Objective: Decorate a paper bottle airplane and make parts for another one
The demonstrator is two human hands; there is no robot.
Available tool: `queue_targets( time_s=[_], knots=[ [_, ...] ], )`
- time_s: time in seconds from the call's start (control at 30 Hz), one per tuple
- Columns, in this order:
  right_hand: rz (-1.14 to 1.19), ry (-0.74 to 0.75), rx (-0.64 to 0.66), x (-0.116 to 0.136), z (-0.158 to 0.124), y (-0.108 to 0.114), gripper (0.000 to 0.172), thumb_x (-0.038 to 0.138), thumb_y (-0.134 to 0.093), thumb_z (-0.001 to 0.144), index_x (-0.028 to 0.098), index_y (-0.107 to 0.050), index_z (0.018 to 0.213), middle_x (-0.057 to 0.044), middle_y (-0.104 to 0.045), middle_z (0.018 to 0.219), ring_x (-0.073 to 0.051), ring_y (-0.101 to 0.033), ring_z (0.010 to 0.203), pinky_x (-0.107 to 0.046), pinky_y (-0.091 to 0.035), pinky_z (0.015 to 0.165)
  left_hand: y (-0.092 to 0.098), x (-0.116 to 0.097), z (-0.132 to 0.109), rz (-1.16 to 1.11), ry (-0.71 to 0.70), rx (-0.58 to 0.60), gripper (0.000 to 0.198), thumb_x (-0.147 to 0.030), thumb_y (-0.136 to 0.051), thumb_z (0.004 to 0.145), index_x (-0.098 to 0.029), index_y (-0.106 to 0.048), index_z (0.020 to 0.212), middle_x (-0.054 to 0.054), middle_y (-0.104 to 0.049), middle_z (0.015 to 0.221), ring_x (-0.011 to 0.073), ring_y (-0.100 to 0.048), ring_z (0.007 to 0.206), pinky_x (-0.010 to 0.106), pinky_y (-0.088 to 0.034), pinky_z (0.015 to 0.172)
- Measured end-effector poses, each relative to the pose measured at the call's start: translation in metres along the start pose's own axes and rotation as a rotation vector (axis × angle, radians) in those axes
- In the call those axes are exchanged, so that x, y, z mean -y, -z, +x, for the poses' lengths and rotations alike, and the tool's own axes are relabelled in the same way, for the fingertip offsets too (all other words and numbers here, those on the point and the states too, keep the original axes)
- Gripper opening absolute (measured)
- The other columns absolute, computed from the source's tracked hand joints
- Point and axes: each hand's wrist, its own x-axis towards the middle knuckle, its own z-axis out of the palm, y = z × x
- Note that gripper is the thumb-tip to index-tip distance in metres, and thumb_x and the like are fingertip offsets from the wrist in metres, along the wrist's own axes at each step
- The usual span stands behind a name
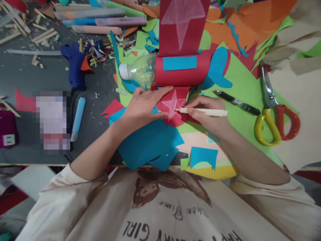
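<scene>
A plastic bottle (140,70) lies on its side, wrapped in red paper with a blue strip (180,63) on top and blue tail pieces (217,68) at its right end. Its near red paper wing (175,121) bears a white star outline. My left hand (146,105) lies with fingers spread on that wing's left side, pressing it. Pinched in my right hand (208,115) is a white marker (208,111), its tip touching the star. The far red wing (184,26) carries a filled white star.
Scissors (273,113) and a black pen (237,102) lie to the right. A blue glue gun (75,65), several markers (100,20) and wood scraps (46,35) are at the left. Blue paper (150,140) and green paper (240,83) lie beneath my hands and the bottle.
</scene>
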Motion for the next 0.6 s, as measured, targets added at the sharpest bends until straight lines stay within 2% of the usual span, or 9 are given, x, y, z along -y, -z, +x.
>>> queue_targets(
  time_s=[0.13,0.3,0.6],
  knots=[
    [-0.004,-0.013,0.043,0.0002,0.0005,0.0018,0.021,0.039,-0.075,0.076,0.024,-0.067,0.063,0.001,-0.069,0.059,-0.014,-0.057,0.050,-0.028,-0.043,0.047,0.0004,-0.0001,-0.0004,0.006,0.003,0.002,0.067,-0.045,-0.062,0.090,-0.023,-0.042,0.150,0.009,-0.070,0.119,0.0294,-0.064,0.109,0.040,-0.038,0.100],
    [0.027,-0.012,-0.006,-0.0002,0.0010,0.0012,0.024,0.043,-0.075,0.076,0.025,-0.066,0.063,0.000,-0.069,0.060,-0.015,-0.056,0.050,-0.029,-0.043,0.045,0.0011,0.0000,-0.0005,0.009,0.002,0.002,0.067,-0.045,-0.062,0.091,-0.024,-0.040,0.151,0.008,-0.069,0.123,0.0296,-0.063,0.112,0.041,-0.037,0.101],
    [0.031,-0.008,0.037,-0.0006,0.0018,0.0012,0.016,0.032,-0.073,0.076,0.024,-0.067,0.063,0.000,-0.068,0.060,-0.015,-0.059,0.053,-0.029,-0.044,0.047,0.0005,-0.0003,-0.0002,-0.012,0.008,0.006,0.068,-0.039,-0.064,0.090,-0.023,-0.040,0.152,0.009,-0.068,0.123,0.0284,-0.062,0.112,0.039,-0.035,0.099]
  ],
)
